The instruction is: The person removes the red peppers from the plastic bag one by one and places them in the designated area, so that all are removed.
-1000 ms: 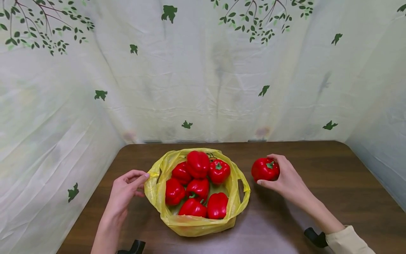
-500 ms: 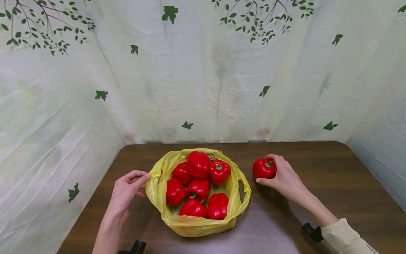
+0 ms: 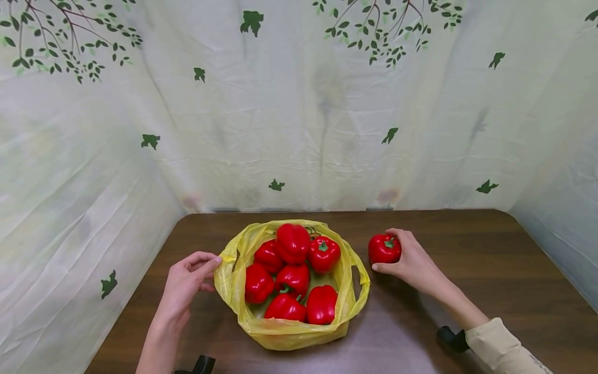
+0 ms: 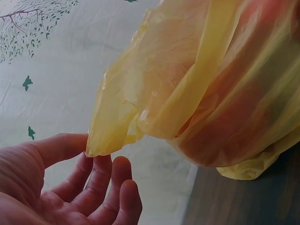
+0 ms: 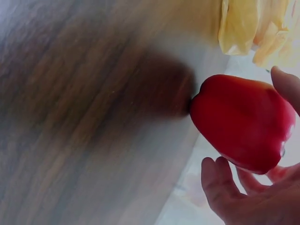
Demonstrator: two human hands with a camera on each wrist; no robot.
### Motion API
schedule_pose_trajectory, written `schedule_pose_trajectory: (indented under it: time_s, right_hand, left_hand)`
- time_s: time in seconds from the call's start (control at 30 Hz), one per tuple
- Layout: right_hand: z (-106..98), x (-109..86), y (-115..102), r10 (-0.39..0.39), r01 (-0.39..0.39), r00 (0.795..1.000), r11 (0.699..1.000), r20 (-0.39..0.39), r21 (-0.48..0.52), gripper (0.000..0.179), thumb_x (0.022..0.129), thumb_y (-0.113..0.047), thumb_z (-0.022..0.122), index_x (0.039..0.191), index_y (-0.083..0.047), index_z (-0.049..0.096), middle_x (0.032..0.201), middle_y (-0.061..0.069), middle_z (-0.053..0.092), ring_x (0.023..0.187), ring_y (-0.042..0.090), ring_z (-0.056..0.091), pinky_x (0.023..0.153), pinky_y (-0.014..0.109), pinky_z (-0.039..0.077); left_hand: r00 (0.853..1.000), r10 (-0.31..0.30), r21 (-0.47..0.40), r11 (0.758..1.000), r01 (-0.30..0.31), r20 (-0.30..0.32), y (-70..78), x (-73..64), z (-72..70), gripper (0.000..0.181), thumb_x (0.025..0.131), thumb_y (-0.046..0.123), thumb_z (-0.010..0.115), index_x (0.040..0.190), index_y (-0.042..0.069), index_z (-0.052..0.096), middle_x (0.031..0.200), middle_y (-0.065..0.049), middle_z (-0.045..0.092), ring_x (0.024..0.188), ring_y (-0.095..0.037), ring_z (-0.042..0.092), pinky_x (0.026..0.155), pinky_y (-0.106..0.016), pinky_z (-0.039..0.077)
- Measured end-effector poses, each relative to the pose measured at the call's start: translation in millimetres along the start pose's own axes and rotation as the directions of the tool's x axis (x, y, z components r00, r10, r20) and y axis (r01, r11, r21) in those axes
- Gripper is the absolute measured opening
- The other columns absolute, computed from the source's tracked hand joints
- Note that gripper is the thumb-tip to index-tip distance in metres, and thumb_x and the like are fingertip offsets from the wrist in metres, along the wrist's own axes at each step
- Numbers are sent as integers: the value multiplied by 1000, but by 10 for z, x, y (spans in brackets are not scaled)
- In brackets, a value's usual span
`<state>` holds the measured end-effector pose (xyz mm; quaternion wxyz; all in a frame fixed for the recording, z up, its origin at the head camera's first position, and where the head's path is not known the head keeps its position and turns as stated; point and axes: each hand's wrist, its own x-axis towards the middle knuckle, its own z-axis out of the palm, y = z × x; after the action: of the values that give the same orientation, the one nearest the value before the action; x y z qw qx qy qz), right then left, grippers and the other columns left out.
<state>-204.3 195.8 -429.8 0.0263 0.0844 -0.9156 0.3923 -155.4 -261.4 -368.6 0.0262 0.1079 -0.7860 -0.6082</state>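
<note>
My left hand [image 3: 189, 278] pinches the left handle of a yellow plastic bag [image 3: 280, 337] between thumb and fingertips. In the left wrist view the bag's handle [image 4: 110, 133] hangs from that pinch, the other fingers loosely bent. Several glossy red bell peppers lie inside, such as the top pepper [image 3: 292, 243] and a front one [image 3: 321, 304]. Right of the bag, my right hand [image 3: 411, 262] holds another red bell pepper [image 3: 384, 249], thumb on the near side, fingers on the far side. The right wrist view shows this pepper's lower end [image 5: 206, 105] at the tabletop, seemingly touching it.
The bag stands on a dark brown wooden table [image 3: 472, 259] with rounded far corners. A pale cloth backdrop [image 3: 299, 130] with printed leaves and branches rises behind and along both sides. The bag's right handle [image 3: 362, 283] stands up toward the right hand.
The right hand and its pepper have come down slightly and shifted a little left, toward the bag. The left hand, the bag and the peppers inside have kept their places.
</note>
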Motion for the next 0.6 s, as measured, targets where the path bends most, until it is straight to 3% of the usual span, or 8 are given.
schedule_pose_trajectory:
  time_s: [0.3, 0.6]
  right_hand:
    - [9, -52, -46, 23, -23, 999, 1000, 24, 4, 85, 75, -36, 85, 139, -6, 38, 134, 16, 45, 116, 37, 51, 81, 48, 56]
    - [9, -111, -99, 59, -63, 998, 994, -37, -95, 87, 72, -43, 85, 137, -6, 40, 126, 17, 48, 109, 36, 54, 77, 51, 56]
  left_hand:
    - [1000, -4, 15, 1000, 4, -2, -1, 4, -4, 28, 91, 28, 73, 102, 3, 67, 84, 2, 70, 73, -18, 64, 63, -34, 57]
    - [1000, -3, 13, 1000, 3, 3, -11, 7, 6, 28, 90, 28, 73, 101, 3, 68, 83, 2, 70, 73, -18, 64, 63, -35, 57]
